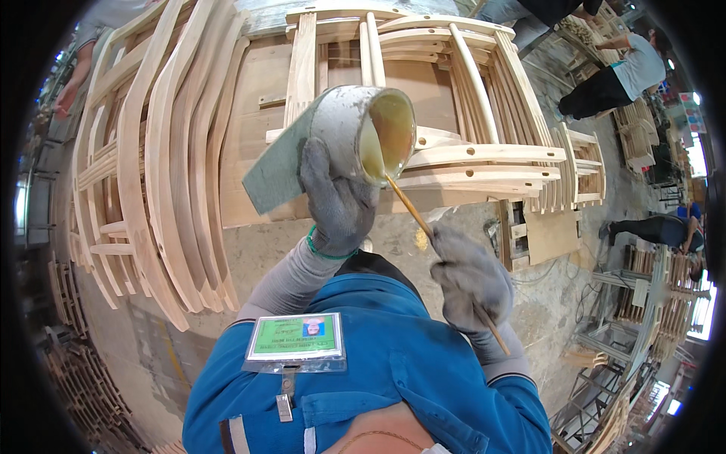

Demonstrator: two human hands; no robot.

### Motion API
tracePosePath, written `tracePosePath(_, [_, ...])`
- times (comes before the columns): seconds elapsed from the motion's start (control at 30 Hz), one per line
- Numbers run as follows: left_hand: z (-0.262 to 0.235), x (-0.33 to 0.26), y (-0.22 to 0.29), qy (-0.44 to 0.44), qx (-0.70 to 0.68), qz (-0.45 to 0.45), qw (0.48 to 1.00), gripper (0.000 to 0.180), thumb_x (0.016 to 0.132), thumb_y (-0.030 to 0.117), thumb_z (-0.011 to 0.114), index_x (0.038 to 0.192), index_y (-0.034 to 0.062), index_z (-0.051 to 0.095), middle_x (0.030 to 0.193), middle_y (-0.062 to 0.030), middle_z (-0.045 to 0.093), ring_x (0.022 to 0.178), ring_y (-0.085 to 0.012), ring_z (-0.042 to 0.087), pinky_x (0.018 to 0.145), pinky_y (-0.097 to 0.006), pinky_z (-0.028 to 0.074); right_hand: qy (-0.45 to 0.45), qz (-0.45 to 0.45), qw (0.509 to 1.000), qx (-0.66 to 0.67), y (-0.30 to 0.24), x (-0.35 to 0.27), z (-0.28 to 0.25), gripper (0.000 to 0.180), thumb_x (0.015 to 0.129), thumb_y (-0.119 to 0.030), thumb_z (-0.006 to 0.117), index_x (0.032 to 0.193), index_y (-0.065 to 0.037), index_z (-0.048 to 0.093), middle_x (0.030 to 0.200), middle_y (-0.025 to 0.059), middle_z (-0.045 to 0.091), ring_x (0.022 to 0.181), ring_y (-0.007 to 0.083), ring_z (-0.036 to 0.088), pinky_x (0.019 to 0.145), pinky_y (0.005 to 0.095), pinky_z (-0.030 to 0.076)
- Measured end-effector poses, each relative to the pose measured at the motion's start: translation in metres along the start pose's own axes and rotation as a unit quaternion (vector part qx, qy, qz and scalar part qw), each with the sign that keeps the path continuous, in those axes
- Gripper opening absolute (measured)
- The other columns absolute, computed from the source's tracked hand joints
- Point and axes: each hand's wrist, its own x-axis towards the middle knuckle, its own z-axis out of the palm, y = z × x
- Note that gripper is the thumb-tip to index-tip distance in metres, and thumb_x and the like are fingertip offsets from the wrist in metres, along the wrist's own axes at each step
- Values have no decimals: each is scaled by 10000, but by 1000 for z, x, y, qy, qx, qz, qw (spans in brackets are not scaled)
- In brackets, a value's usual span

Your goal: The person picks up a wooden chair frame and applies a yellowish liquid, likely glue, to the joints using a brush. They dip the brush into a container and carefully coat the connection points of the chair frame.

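I am watching the left hand (336,198) gripping a tilted glue can (363,132), probably heavy and slippery, above the workbench's near edge (318,216); the right hand (470,276) is clenching a thin stick (423,223) dipping inside.

We see a workshop with a grey concrete floor (560,303), dusty and stained; pale wooden chair frames (469,98) lie stacked ahead of us, and curved wooden slats (166,174) stand bundled at our left; more wooden frames (83,386) pile up low on the left; at the right, metal racks (628,333) hold further parts, and other people (620,76) bend over stacks of wood; daylight glares in from bright openings (699,303) at the far right.
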Motion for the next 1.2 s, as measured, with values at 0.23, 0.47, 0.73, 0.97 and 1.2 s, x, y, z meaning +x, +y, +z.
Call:
tracePosePath(0.23, [8, 6, -8, -2, -110, -122, 986, 465, 912, 447, 381, 1200, 92, 462, 1138, -58, 533, 1048, -181, 522, 912, -343, 442, 199, 139, 935, 257, 15, -2, -2, 204, 779, 76, 585, 902, -29, 461, 996, 247, 566, 912, 332, 606, 779, 436, 524])
tracePosePath(0.47, [4, 16, -30, -54, 103, -39, 993, 427, 921, 412, 381, 1198, 96, 460, 1169, -54, 518, 1075, -188, 511, 944, -357, 421, 242, 146, 927, 246, 27, -5, -4, 160, 781, 51, 574, 911, 13, 488, 942, 235, 587, 850, 309, 624, 774, 427, 532])
tracePosePath(0.73, [-23, 33, -32, 98, 32, -134, 986, 438, 929, 413, 356, 1236, 110, 431, 1213, -45, 487, 1131, -191, 474, 951, -361, 414, 257, 342, 904, 20, 117, 47, -91, 213, 811, -102, 629, 907, 76, 560, 805, 155, 620, 726, 162, 623, 664, 239, 537])
tracePosePath(0.97, [-39, 39, -26, 123, 44, -131, 983, 402, 902, 378, 435, 1202, 111, 455, 1176, -28, 508, 1119, -170, 475, 956, -353, 399, 141, 401, 898, -115, 201, 31, -96, 284, 775, -247, 694, 795, 22, 605, 639, 41, 600, 585, 76, 531, 531, 215, 429])
tracePosePath(1.2, [-48, 45, -23, 140, 63, -115, 981, 432, 920, 402, 384, 1240, 115, 428, 1212, -42, 483, 1137, -186, 461, 966, -359, 395, 25, 306, 920, -245, 205, 34, -85, 235, 803, -236, 644, 785, -7, 594, 583, 52, 572, 512, 122, 498, 490, 271, 397])
